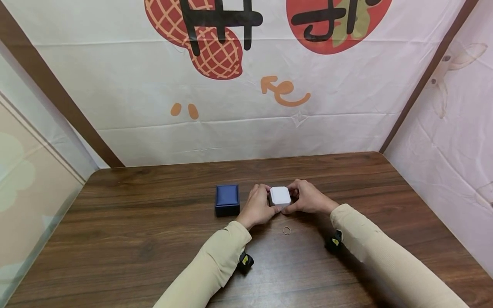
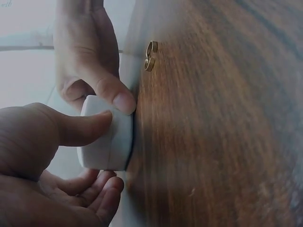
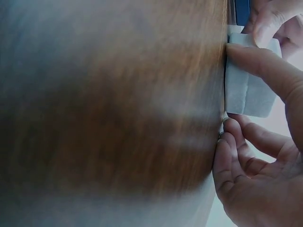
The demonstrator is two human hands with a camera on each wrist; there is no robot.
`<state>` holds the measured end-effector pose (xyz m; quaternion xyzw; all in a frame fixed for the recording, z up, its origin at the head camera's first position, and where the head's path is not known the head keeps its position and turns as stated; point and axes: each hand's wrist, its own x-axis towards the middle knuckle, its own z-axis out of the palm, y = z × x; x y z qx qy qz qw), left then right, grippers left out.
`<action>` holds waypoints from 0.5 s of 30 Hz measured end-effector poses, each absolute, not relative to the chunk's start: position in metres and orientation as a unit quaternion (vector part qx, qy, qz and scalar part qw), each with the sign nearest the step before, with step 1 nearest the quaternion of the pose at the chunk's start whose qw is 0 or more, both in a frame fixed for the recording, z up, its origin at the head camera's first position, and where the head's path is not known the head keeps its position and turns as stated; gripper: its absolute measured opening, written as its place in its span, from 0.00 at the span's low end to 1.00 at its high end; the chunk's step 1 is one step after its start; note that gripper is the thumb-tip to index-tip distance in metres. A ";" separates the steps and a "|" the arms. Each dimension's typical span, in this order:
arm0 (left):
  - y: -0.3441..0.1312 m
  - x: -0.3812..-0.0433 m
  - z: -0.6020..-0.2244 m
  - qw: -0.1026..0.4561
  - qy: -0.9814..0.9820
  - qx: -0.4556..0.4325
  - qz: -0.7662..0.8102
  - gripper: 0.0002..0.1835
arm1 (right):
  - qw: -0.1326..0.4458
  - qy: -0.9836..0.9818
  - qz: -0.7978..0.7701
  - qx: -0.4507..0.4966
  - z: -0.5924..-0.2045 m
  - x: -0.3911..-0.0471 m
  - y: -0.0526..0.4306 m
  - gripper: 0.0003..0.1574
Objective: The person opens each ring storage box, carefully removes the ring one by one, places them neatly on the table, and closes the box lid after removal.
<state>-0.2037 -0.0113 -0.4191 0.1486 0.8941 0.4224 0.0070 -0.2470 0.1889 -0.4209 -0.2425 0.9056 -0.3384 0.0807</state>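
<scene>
A small white box (image 1: 280, 196) with rounded corners sits on the table between both hands, its lid on and a seam running round its side. My left hand (image 1: 257, 207) grips its left side, the thumb on the near face. From the right, my right hand (image 1: 308, 197) holds it too, thumb low on the near face beside the table and fingers behind. In the left wrist view both thumbs press the white side (image 2: 106, 142). Just in front of the box lies a thin gold ring (image 1: 283, 231), which shows a curled shape in the left wrist view.
A dark blue box (image 1: 227, 196), lid down, stands left of my left hand. The brown wood-grain table (image 1: 135, 239) ends at a white printed cloth wall (image 1: 246, 141) behind, with more cloth at the left and right sides.
</scene>
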 end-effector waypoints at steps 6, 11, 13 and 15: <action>-0.010 -0.202 -0.411 0.015 0.902 0.147 0.406 0.35 | 0.087 0.909 -0.331 -0.240 -0.421 -0.247 0.192 0.38; -0.016 -0.199 -0.389 -0.002 0.912 0.148 0.383 0.41 | 0.103 0.904 -0.329 -0.254 -0.417 -0.243 0.196 0.40; -0.023 -0.198 -0.377 -0.013 0.913 0.143 0.381 0.42 | 0.104 0.901 -0.332 -0.259 -0.413 -0.241 0.199 0.43; -0.034 -0.198 -0.367 -0.024 0.916 0.135 0.378 0.42 | 0.097 0.898 -0.338 -0.263 -0.409 -0.239 0.203 0.44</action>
